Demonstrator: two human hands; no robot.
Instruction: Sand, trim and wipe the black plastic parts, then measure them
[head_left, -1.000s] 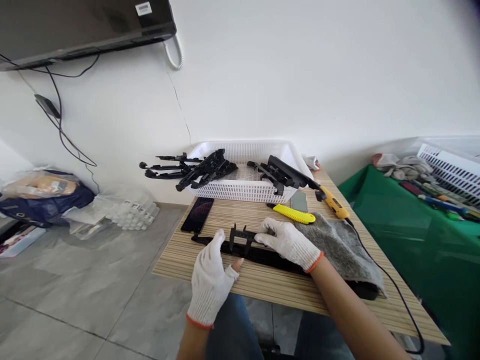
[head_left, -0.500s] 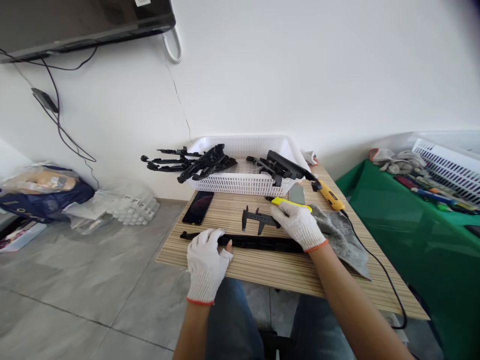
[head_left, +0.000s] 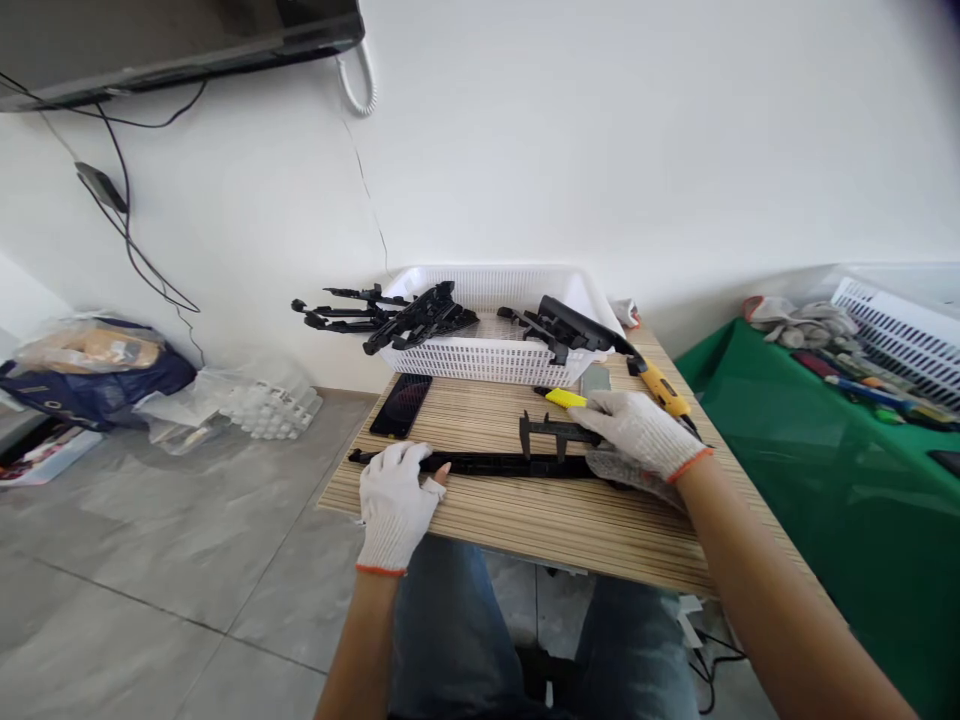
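Observation:
My left hand (head_left: 397, 505), in a white knitted glove with a bare thumb tip, closes on the left part of a long black plastic strip (head_left: 510, 464) lying across the table. My right hand (head_left: 637, 430), gloved too, grips the body of a dark vernier caliper (head_left: 559, 432). The caliper's jaws point toward me, close to the strip's far edge; whether they touch it I cannot tell. Beneath my right hand a grey rag (head_left: 634, 472) is bunched over the strip's right end. A yellow utility knife (head_left: 564, 398) lies just beyond the caliper.
A white basket (head_left: 480, 360) of black plastic parts (head_left: 424, 318) stands at the back of the wooden table (head_left: 555, 530). A phone (head_left: 402, 405) lies at left. A yellow corded tool (head_left: 661, 388) is at right, beside a green-covered table (head_left: 780, 440).
My right hand and the caliper have moved right. The rag has shifted and bunched over the strip's right end. My left hand keeps its hold on the strip, which has slid slightly left.

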